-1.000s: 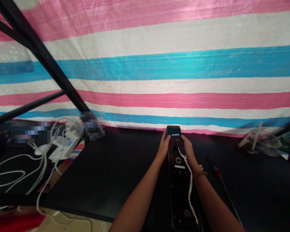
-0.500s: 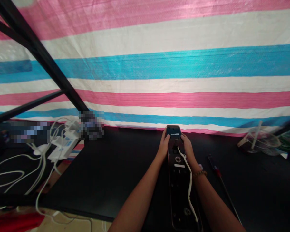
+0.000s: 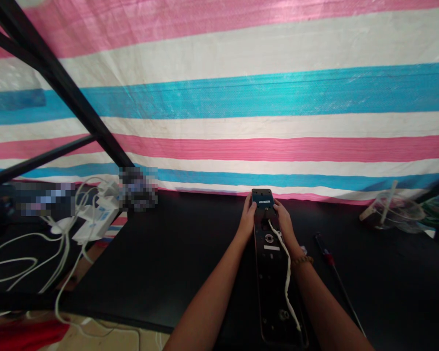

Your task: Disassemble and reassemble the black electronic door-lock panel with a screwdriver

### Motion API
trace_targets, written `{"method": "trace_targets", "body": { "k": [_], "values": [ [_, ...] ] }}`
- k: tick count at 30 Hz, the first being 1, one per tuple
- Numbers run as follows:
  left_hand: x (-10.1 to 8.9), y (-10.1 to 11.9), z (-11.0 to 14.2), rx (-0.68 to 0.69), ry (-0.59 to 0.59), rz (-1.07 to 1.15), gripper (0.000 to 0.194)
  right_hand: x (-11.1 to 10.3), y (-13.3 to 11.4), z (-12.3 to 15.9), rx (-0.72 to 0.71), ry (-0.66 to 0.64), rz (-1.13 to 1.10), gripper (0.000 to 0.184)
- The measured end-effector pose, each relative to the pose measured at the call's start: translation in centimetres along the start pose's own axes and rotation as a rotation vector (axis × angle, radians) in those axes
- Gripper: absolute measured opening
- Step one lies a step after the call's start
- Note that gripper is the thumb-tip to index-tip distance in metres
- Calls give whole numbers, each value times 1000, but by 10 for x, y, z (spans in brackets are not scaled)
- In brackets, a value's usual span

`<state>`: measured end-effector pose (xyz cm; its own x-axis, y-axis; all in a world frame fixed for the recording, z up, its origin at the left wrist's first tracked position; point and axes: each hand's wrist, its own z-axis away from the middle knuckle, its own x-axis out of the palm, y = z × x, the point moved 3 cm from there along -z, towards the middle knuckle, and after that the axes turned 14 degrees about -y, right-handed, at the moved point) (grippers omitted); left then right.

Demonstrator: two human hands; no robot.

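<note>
A long black door lock panel [image 3: 271,280] lies lengthwise before me with its back face up, showing screw holes, a round fitting and small white labels. A pale cable [image 3: 287,275] comes out near its upper part and runs down along the face. My left hand [image 3: 246,222] grips the far end from the left, thumb on the edge. From the right, my right hand [image 3: 284,222] holds the same end; its lower fingers are hidden. Right of my right forearm lies a screwdriver [image 3: 328,258] with a long shaft and a dark and red handle.
A plastic cup with a straw [image 3: 386,207] stands at the right on the black table [image 3: 161,263]. White cables [image 3: 64,248] and a white power strip [image 3: 97,222] crowd the left. A black metal frame [image 3: 73,102] slants before a striped sheet [image 3: 241,97].
</note>
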<state>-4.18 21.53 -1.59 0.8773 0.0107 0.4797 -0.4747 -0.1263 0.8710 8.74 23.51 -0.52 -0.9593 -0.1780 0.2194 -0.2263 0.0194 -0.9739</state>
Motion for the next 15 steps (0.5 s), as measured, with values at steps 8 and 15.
{"method": "trace_targets", "body": {
  "k": [8, 15],
  "values": [
    [1, 5, 2, -38, 2, -43, 45, 1, 0, -1, 22, 48, -53, 50],
    [2, 9, 4, -45, 53, -84, 43, 2, -4, 1, 16, 23, -23, 49]
  ]
}}
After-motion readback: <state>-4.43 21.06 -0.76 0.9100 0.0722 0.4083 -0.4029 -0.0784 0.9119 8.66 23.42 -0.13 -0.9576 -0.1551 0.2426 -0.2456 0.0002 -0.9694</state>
